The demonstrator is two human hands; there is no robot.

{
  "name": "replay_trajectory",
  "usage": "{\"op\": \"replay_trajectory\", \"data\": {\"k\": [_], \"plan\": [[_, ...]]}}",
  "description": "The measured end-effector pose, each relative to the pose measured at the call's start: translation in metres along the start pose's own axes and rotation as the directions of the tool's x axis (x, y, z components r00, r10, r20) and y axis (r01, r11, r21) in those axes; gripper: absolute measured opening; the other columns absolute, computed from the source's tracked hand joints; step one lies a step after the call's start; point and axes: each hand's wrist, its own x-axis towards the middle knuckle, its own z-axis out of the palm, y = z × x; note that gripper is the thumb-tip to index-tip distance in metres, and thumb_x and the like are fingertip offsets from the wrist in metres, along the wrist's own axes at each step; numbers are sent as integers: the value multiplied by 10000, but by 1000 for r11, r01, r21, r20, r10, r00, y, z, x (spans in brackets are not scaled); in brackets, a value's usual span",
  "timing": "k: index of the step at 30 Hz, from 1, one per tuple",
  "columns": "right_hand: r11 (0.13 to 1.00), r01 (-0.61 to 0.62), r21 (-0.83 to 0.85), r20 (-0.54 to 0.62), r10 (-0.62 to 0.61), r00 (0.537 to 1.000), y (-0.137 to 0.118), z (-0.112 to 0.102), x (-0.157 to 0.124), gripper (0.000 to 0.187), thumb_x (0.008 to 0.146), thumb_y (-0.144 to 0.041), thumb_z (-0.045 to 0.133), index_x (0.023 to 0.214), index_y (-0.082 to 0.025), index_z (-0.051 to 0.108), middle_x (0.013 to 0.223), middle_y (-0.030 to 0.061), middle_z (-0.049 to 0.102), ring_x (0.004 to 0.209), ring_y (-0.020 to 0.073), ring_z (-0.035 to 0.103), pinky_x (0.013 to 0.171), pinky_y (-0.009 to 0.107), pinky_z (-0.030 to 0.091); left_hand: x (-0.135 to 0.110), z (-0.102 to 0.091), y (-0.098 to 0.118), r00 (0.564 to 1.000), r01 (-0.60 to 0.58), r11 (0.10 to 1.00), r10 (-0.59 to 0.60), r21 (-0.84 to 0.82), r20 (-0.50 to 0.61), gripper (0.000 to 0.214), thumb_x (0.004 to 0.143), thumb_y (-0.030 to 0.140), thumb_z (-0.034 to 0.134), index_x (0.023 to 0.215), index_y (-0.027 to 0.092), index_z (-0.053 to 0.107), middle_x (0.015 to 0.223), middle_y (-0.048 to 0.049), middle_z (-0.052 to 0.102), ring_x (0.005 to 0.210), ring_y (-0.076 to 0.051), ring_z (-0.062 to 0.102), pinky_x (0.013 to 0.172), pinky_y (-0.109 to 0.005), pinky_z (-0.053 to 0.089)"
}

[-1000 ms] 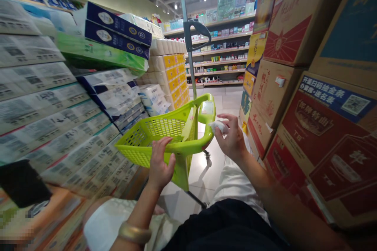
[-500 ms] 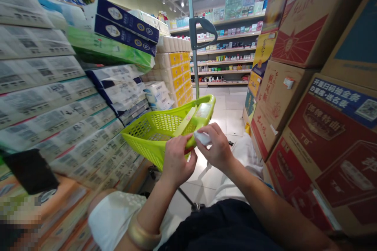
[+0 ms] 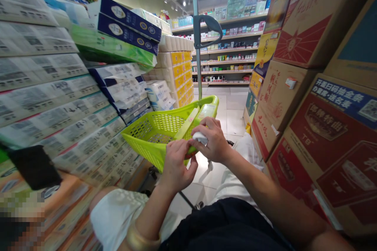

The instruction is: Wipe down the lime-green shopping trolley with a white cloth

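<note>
A lime-green plastic shopping basket (image 3: 147,129) with perforated sides stands before my knees, its folded green carry handle (image 3: 186,124) lying across the top. My left hand (image 3: 176,160) is closed on the basket's near rim, thumb below and fingers over the edge. In my right hand (image 3: 212,140) is a crumpled white wipe (image 3: 200,137), pressed against the rim beside my left fingertips. Whether the wipe is tissue or cloth I cannot tell. Rising from the far end of the basket is a grey pull rod with a dark loop handle (image 3: 208,31).
Stacked paper packs (image 3: 55,98) line the left side, with a dark phone-like slab (image 3: 34,167) low down. Red and brown cartons (image 3: 332,141) rise close on the right. Beyond a tiled floor (image 3: 234,117) are shelves of small goods (image 3: 232,47).
My right hand has shifted slightly left and down with the wipe, closer to my left hand. My left hand still grips the rim. The view has moved slightly.
</note>
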Motion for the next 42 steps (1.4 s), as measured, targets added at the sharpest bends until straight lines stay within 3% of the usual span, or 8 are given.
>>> {"op": "replay_trajectory", "data": {"k": [4, 9, 17, 24, 29, 33, 37, 42], "plan": [[1000, 25, -4, 25, -25, 999, 13, -3, 2, 213, 927, -377, 532, 941, -214, 668, 1072, 83, 623, 1061, 233, 552, 975, 403, 371, -3, -4, -2, 1000, -6, 999, 7, -41, 18, 321, 805, 236, 476, 1103, 192, 586, 949, -64, 651, 915, -234, 586, 870, -411, 420], [977, -215, -9, -105, 213, 972, 67, -5, 17, 205, 915, -366, 542, 892, -198, 658, 991, 105, 671, 977, 254, 597, 917, 421, 444, -5, -11, -6, 998, 8, 996, -2, -87, 68, 407, 831, 282, 462, 1218, 215, 572, 972, -54, 670, 923, -229, 595, 898, -424, 416], [971, 168, 168, 191, -200, 961, 12, -6, 9, 193, 950, -303, 480, 997, -221, 649, 1053, 63, 685, 1033, 204, 607, 972, 381, 440, -11, -18, -8, 999, -5, 991, 11, -133, 47, 351, 839, 291, 474, 1143, 211, 629, 951, -62, 679, 891, -225, 602, 866, -416, 438], [985, -160, -68, 85, 165, 983, 58, -14, 24, 267, 965, -294, 427, 1043, -202, 666, 1058, 87, 693, 1019, 221, 623, 923, 379, 481, -17, -27, -13, 1000, 0, 980, 2, -201, 11, 335, 877, 316, 462, 1116, 213, 672, 919, -54, 701, 854, -208, 609, 845, -398, 450], [998, 60, -25, 233, -52, 971, 23, -9, 18, 315, 945, -212, 441, 1221, -223, 593, 1274, 80, 620, 1206, 226, 536, 1060, 440, 398, -20, -32, -23, 998, 47, 970, -53, -240, -17, 322, 887, 348, 454, 1032, 221, 711, 866, -55, 708, 816, -210, 613, 814, -399, 474], [993, -33, -109, 204, 55, 977, 32, -13, 19, 286, 956, -229, 425, 1173, -214, 611, 1184, 85, 659, 1129, 232, 578, 1013, 439, 436, -25, -39, -36, 996, 80, 964, -86, -252, -16, 317, 889, 344, 441, 977, 215, 716, 885, -69, 716, 847, -226, 631, 792, -395, 501], [968, -141, -207, 77, 160, 984, 49, -19, 16, 280, 950, -242, 423, 1135, -199, 628, 1146, 113, 662, 1117, 259, 582, 1009, 463, 444, -25, -51, -37, 993, 70, 995, -77, -75, -93, 258, 860, 289, 463, 945, 221, 696, 931, -61, 701, 931, -241, 618, 863, -414, 498], [988, -34, -152, 170, 60, 984, 9, -7, 22, 323, 906, -176, 450, 1202, -171, 579, 1141, 122, 656, 1111, 253, 583, 1008, 429, 454, -2, -53, -7, 990, 64, 966, -29, 252, -140, 324, 822, 273, 511, 1121, 209, 617, 1051, -78, 661, 995, -272, 596, 924, -448, 467]]}}
